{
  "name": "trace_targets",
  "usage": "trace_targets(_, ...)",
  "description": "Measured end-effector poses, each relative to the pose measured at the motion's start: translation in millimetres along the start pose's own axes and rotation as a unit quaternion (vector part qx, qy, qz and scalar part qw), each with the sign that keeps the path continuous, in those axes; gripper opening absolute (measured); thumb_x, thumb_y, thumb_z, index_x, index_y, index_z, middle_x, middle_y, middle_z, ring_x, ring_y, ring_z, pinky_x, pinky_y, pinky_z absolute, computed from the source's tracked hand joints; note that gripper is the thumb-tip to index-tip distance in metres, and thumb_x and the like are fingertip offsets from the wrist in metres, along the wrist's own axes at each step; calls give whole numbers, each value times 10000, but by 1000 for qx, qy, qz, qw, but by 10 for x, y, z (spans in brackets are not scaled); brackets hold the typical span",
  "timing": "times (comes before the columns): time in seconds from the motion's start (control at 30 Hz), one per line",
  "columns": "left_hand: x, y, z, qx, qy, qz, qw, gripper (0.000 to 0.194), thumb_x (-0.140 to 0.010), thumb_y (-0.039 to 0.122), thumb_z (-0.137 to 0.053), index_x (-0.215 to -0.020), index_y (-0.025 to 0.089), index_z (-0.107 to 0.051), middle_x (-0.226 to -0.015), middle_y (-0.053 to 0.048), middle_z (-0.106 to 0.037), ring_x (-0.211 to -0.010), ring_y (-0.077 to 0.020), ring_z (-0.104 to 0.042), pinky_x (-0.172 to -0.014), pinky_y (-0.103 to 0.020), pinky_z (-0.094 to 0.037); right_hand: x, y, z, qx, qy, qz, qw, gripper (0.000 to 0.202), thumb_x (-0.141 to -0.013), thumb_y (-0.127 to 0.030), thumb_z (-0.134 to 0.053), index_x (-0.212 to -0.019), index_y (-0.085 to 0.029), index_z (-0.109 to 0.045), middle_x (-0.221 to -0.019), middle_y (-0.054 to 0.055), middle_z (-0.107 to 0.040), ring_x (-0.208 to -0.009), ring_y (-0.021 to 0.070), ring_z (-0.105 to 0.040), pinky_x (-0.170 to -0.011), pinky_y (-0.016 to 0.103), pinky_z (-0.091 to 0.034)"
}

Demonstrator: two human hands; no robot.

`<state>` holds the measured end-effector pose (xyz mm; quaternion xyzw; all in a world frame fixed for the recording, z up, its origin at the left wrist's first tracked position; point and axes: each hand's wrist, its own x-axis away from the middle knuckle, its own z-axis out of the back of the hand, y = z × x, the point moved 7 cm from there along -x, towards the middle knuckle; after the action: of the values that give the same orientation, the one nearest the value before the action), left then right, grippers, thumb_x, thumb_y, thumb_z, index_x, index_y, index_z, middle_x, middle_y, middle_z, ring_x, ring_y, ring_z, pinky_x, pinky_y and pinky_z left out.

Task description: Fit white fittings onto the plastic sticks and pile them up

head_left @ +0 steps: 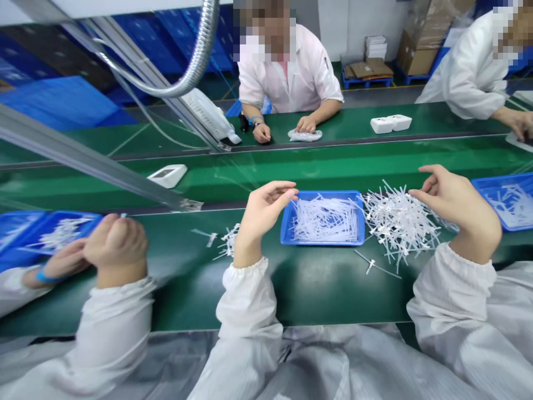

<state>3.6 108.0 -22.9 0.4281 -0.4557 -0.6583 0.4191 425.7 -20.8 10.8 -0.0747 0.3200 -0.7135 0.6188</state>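
- Holds left hand [263, 213] raised at the upper left corner of the blue tray [285, 238], fingers curled, thumb near the index; leaves the grip narrow, with cannot-tell contents, if any.
- Holds right hand [456, 199] raised over the far right side of the pile [400, 225]; leaves the grip open, thumb and index well apart, nothing visible between them.
- Contains white strips [327, 219] inside the tray, on the desk [325, 294], between the hands.
- Heaps white cross-shaped pieces just right of the tray; lies one loose piece [371, 263] in front.
- Gathers a small cluster [230, 243] beside the left wrist, partly hidden.
- Sets another blue tray [482, 182] at far right, also with white strips.
- Shows a neighbour's fist [119, 244] at left, near more blue trays [10, 258].
- Carries a white case [170, 176] on the green belt [287, 166].
- Seats a person [308, 72] opposite, one hand on a clear packet [306, 136].
- Blurs markings on the cartons [418, 53] beyond reading.
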Motion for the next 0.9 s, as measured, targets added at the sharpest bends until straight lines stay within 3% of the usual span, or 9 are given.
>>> trace_targets(0.07,50,-122,142,-36,15,14,999,456,-890,518,-837,-1175,163,-805,-1095,-132,-826,-952,-245,-783,-881,-352,-616,-42,-241,-226,-4,-50,42,998,483,-838,-267,-912,-1282,-257,-723,-771,8,-731,-649,218,-650,-617,366,-455)
trace_targets(0.17,190,-428,456,-102,46,51,992,465,-903,516,-796,-1201,159,-795,-1110,-128,-822,-959,-242,-768,-897,-351,-595,-5,-715,-743,-25,-170,118,978,349,-893,-283,-841,-1230,-245,-760,-780,8,-759,-649,213,-667,-641,352,-485)
trace_targets(0.3,451,-880,1029,-245,115,86,959,443,-955,488,-685,-1208,140,-788,-1112,-128,-821,-965,-239,-745,-911,-341,-568,139,-1264,-1520,-13,-256,218,942,217,-973,-151,-681,-1133,-230,-804,-1042,81,-827,-932,254,-763,-858,348,-550)
trace_targets(0.4,610,-1152,1283,-362,103,107,920,413,-985,422,-623,-1221,122,-779,-1095,-140,-825,-969,-255,-746,-932,-354,-555,202,-1379,-2091,61,-311,233,919,302,-968,-61,-623,-1174,-196,-798,-1227,139,-809,-1138,276,-763,-975,333,-548)
trace_targets(0.5,694,-1338,1266,-402,61,111,907,372,-981,368,-632,-1222,131,-787,-1127,-147,-825,-1007,-275,-740,-974,-375,-538,205,-1289,-2449,120,-352,217,903,263,-904,-60,-705,-1130,-152,-804,-1218,181,-802,-1165,308,-758,-988,340,-553)
trace_targets(0.6,701,-1449,1067,-441,22,100,892,320,-970,327,-657,-1208,180,-812,-1203,-138,-816,-1179,-324,-686,-1089,-441,-469,183,-1219,-2526,125,-362,221,897,198,-942,-103,-675,-1077,-142,-814,-1150,179,-808,-1122,299,-757,-965,348,-552)
trace_targets(0.73,646,-1507,855,-494,11,98,864,263,-979,308,-645,-1107,188,-841,-1190,-182,-788,-1262,-397,-598,-1103,-553,-379,145,-1247,-2392,115,-351,236,899,237,-1030,-179,-598,-1050,-142,-830,-1134,166,-796,-1111,277,-736,-978,346,-530)
trace_targets(0.83,565,-1429,825,-519,16,93,850,259,-1000,309,-615,-1012,168,-832,-1136,-200,-771,-1220,-399,-594,-1079,-578,-355,116,-1310,-2263,96,-330,249,905,273,-1075,-270,-586,-1127,-166,-833,-1186,143,-774,-1158,261,-708,-1007,331,-506)
trace_targets(0.9,479,-1248,830,-518,41,63,852,245,-1003,323,-624,-1030,178,-820,-1193,-184,-758,-1234,-384,-596,-1073,-562,-361,93,-1355,-2170,70,-307,259,913,298,-1098,-315,-566,-1142,-172,-824,-1189,136,-759,-1155,251,-697,-1005,324,-496)
